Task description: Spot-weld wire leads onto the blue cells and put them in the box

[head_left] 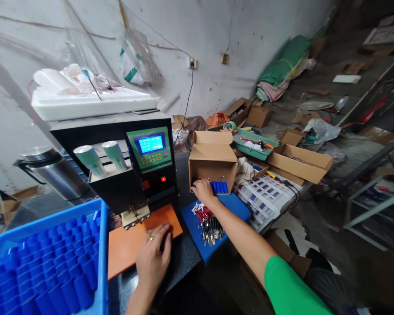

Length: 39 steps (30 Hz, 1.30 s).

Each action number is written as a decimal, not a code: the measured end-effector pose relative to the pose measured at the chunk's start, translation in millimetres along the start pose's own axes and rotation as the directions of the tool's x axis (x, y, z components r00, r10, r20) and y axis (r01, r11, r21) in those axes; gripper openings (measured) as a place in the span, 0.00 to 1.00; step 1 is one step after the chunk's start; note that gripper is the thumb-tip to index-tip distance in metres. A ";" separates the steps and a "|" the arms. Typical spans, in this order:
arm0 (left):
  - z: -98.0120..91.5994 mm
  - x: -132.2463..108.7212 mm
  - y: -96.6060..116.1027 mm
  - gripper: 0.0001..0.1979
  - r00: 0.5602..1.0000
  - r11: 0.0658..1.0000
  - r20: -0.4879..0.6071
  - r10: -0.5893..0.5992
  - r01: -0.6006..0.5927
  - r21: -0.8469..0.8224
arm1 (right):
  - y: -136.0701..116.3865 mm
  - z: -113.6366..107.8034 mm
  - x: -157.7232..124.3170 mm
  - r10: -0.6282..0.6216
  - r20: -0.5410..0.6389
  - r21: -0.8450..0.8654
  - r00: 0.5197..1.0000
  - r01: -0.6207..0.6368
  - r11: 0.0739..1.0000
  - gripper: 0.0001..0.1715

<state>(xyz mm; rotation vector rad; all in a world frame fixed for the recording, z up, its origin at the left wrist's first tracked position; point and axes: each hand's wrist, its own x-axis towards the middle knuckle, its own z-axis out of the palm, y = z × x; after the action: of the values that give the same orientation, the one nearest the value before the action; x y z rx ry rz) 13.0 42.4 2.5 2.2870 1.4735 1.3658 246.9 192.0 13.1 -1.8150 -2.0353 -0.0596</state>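
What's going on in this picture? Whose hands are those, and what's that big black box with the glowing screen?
The picture comes from a camera on a person's head, looking down at their own hands. The big box is a black machine with a lit screen. In front of it lies an orange board, where the left hand rests, holding nothing that shows. The right hand reaches into a cardboard box, by some blue cylinders; its grip is hard to see. More cylinders fill the blue tray. Red and black wires lie bunched on a blue surface.
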 end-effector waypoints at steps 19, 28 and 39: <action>2.5 4.1 -10.1 0.08 0.976 0.973 -0.040 0.214 -0.209 0.097 | 60.9 -17.2 -31.7 0.176 -0.388 0.399 0.905 -0.008 0.917 0.20; 5.8 7.0 -12.4 0.09 0.967 0.963 -0.058 0.250 -0.241 0.124 | 92.2 -42.5 -93.1 0.305 -0.131 0.038 0.943 -0.303 0.952 0.19; 5.7 4.6 -12.6 0.08 0.955 0.948 -0.053 0.292 -0.282 0.146 | 84.0 -17.4 -90.5 0.401 -0.053 -0.112 0.915 -0.404 0.908 0.25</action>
<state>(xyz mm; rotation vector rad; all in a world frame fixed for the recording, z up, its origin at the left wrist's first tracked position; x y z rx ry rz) 9.1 54.7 -4.4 2.6533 1.3314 1.4756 338.3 114.2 -20.5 -2.2609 -1.6271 -0.0899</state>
